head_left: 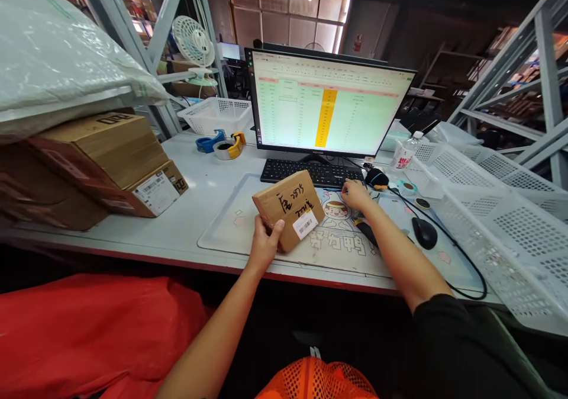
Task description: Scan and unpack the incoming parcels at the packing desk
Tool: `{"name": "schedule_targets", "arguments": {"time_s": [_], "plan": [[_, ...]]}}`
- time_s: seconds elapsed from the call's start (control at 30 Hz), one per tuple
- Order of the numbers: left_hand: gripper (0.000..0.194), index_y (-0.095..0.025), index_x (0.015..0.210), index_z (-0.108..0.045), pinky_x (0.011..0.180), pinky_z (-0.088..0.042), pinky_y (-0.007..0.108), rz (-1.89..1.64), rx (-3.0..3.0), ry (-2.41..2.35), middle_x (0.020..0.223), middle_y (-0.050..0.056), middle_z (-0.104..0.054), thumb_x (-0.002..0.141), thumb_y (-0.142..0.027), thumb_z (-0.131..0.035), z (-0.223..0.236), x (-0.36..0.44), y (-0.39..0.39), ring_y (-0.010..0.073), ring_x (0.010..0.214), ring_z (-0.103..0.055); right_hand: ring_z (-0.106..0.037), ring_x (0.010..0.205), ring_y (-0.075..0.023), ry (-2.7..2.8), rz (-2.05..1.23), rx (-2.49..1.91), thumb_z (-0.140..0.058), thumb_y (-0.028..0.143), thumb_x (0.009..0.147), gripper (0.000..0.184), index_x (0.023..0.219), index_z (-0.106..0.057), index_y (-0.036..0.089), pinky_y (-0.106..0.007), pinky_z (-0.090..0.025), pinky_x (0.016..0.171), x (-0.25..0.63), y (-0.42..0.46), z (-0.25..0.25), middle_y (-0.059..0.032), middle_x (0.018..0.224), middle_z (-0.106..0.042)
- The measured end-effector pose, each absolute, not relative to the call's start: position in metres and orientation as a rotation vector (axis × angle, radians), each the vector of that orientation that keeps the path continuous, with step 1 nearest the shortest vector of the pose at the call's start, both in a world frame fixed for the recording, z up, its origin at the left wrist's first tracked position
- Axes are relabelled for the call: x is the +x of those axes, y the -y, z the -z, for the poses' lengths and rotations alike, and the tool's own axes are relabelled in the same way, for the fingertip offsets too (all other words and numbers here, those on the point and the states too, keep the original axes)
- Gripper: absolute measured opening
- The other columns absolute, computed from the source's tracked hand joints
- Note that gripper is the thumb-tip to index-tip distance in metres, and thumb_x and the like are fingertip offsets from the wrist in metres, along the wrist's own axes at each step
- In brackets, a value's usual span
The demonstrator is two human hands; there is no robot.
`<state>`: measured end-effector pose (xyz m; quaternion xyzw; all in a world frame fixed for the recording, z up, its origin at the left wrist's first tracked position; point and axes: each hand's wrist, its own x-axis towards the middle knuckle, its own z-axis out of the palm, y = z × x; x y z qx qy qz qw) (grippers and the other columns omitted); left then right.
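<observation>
From my remote seat, I'm seeing the left hand pinching the small box, tilted over the desk mat — one-sided support is risking a slip. The right hand is curling by the keyboard — grip unclear, stray presses possible.

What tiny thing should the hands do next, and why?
Maybe the right hand should tap a key: its fingers are at the right end of the black keyboard, while the left hand holds the brown cardboard box, handwriting visible.
</observation>
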<state>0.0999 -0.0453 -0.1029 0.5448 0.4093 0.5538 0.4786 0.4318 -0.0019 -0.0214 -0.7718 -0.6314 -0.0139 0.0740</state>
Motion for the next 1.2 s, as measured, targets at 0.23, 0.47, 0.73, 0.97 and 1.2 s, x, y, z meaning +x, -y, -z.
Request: {"name": "schedule_targets", "arguments": {"time_s": [0.23, 0.47, 0.73, 0.97, 1.2], "plan": [[0.06, -0.021, 0.122, -0.051, 0.108, -0.052, 0.049, -1.31, 1.337, -1.029, 0.13, 0.015, -0.069, 0.088, -0.065, -0.072, 0.103, 0.098, 0.046, 0.0329, 0.127, -0.065, -0.061, 0.125, -0.0287, 1.893, -0.022, -2.407, -0.064, 0.022, 0.1, 0.014, 0.107, -0.073, 0.014, -0.048, -0.049, 0.109, 0.434, -0.025, 0.026, -0.0139, 0.121, -0.071], [0.063, -0.02, 0.123, -0.052, 0.106, -0.052, 0.05, -1.29, 1.35, -1.056, 0.129, 0.016, -0.069, 0.086, -0.067, -0.071, 0.098, 0.097, 0.049, 0.0345, 0.124, -0.066, -0.067, 0.117, -0.026, 1.914, -0.054, -2.285, -0.069, 0.042, 0.103, 0.043, 0.137, -0.063, 0.018, -0.048, -0.06, 0.098, 0.413, -0.012, 0.009, -0.0116, 0.137, -0.064], [0.052, -0.021, 0.125, -0.056, 0.097, -0.056, 0.045, -1.49, 1.428, -1.085, 0.123, 0.014, -0.072, 0.092, -0.059, -0.067, 0.099, 0.094, 0.052, 0.031, 0.115, -0.069, -0.068, 0.12, -0.0251, 2.02, -0.157, -2.053, -0.061, 0.038, 0.105, 0.035, 0.134, -0.066, 0.018, -0.045, -0.055, 0.108, 0.405, 0.08, 0.026, -0.0128, 0.135, -0.069], [0.061, -0.029, 0.137, -0.062, 0.113, -0.047, 0.055, -1.559, 2.315, -0.919, 0.14, 0.011, -0.07, 0.079, -0.011, -0.069, 0.088, 0.094, 0.086, 0.0342, 0.13, -0.064, -0.053, 0.146, -0.034, 1.902, 0.093, -2.002, -0.049, 0.036, 0.1, 0.05, 0.145, -0.06, 0.018, -0.053, -0.041, 0.125, 0.443, 0.175, 0.106, -0.0166, 0.155, -0.058], [0.057, -0.038, 0.13, -0.075, 0.13, -0.021, 0.068, -1.018, 2.547, -0.845, 0.154, 0.004, -0.061, 0.082, -0.009, -0.063, 0.075, 0.039, 0.074, 0.0388, 0.154, -0.04, -0.062, 0.13, -0.0366, 1.825, 0.111, -2.303, -0.042, 0.017, 0.098, 0.058, 0.153, -0.052, 0.007, -0.052, -0.048, 0.113, 0.438, 0.168, 0.075, -0.0228, 0.142, -0.065]]}}
